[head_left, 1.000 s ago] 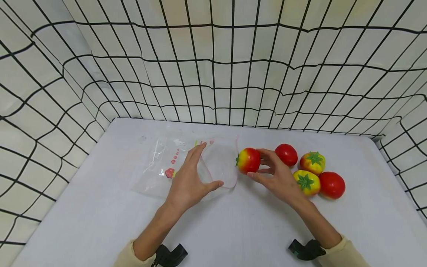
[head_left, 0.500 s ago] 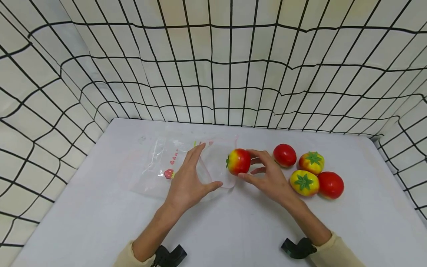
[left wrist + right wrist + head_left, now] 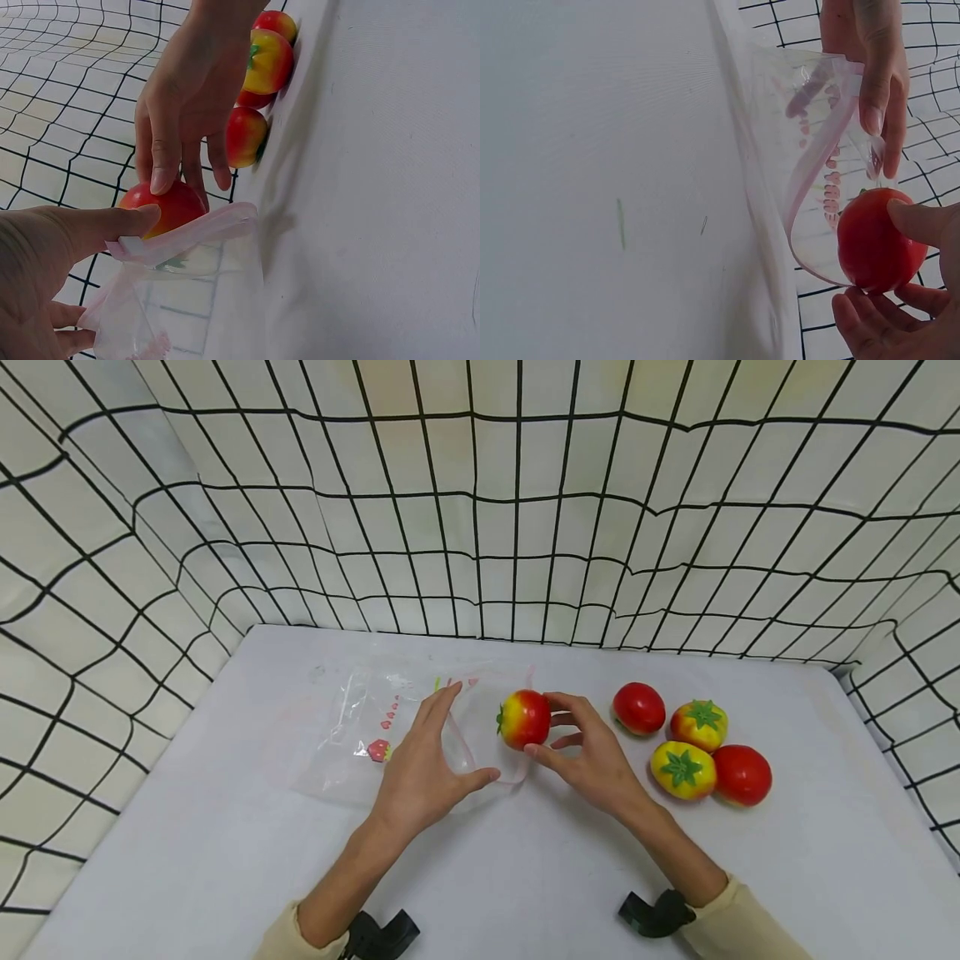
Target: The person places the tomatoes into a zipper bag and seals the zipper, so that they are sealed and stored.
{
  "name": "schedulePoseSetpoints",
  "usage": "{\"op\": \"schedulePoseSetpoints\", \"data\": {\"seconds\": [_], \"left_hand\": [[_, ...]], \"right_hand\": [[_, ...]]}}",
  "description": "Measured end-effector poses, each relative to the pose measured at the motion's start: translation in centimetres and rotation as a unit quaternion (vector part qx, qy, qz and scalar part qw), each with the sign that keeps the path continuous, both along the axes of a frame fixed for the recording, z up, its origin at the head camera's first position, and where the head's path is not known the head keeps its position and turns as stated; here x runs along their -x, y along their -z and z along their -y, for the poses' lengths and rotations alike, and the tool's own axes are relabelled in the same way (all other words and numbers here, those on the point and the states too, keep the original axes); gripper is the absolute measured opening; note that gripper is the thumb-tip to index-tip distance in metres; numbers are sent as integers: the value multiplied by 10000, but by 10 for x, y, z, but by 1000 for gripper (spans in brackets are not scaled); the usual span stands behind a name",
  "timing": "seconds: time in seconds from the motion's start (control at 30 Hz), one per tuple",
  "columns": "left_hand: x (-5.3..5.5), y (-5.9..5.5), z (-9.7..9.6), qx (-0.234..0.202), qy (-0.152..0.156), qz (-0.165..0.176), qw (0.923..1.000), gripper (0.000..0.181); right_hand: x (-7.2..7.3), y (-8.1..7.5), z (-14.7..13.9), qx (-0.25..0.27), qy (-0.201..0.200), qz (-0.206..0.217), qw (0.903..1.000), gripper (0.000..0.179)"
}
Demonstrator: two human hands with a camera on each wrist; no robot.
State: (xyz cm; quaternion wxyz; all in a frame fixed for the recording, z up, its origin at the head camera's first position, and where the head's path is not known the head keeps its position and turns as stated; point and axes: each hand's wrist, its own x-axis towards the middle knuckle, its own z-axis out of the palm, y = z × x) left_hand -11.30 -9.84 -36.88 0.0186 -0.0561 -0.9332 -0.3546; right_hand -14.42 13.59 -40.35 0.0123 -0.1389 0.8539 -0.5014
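Note:
My right hand (image 3: 592, 760) holds a glossy red-and-yellow tomato (image 3: 525, 720) by its red end, the green leafy top facing left. In the head view it overlaps the mouth of a clear zip bag (image 3: 345, 735) with pink edging and strawberry prints. My left hand (image 3: 423, 768) is at the bag's mouth, thumb and fingers straight and spread wide apart. The left wrist view has the left thumb across the pink rim (image 3: 202, 229), beside the tomato (image 3: 169, 206). From the right wrist, thumb and fingers are seen around the tomato (image 3: 877, 240) at the bag's opening.
To the right lie several more tomatoes: a red one (image 3: 639, 708) at the back, two yellow-topped ones (image 3: 682, 770), and a red one (image 3: 742, 775) touching them. A black net (image 3: 517, 527) rises behind and beside the white table (image 3: 225, 827).
My right hand has carried the tomato leftward, from beside the bag to over its mouth. My left hand has stayed almost in place.

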Motion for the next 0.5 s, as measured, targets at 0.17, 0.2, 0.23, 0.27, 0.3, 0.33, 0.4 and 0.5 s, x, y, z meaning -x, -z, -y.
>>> {"op": "schedulePoseSetpoints", "data": {"seconds": [0.17,0.2,0.23,0.27,0.3,0.33,0.4,0.5], "left_hand": [[0,0,-1,-38,-2,-10,10000,114],[0,0,-1,-45,-9,-4,10000,114],[0,0,0,-50,-14,-2,10000,114],[0,0,0,-57,-17,5,10000,113],[0,0,0,-60,-17,7,10000,113],[0,0,0,-63,-15,10,10000,113],[0,0,0,-59,-17,15,10000,113],[0,0,0,-50,-3,7,10000,114]], "right_hand": [[1,0,4,1,23,-36,10000,79],[1,0,5,1,24,-47,10000,79],[1,0,6,2,23,-62,10000,79],[2,1,6,-6,22,-82,10000,79],[2,1,6,-11,19,-93,10000,78],[2,2,7,-21,15,-114,9999,78],[3,2,7,-27,14,-138,9999,77],[4,3,9,-56,6,-153,9999,74]]}}
